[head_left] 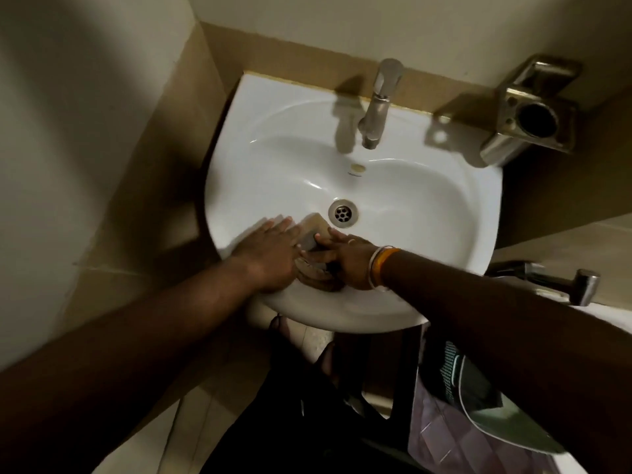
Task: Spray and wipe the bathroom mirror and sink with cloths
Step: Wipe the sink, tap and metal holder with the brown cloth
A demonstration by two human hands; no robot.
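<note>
Both hands press a cloth (316,248) at the sink's (427,206) 6 o'clock rim: left hand (270,254) flat, fingers spread; right hand (349,261) flat, fingers extended. Wiping looks underway; drain (343,213), then tap (378,104) at 12, lie beyond. No mirror or spray shows.

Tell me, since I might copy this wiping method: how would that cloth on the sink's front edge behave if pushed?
The cloth looks bunched and folded under both hands, so probably floppy and light. On the glossy sink it would likely slide easily, perhaps crumpling rather than staying flat.
</note>
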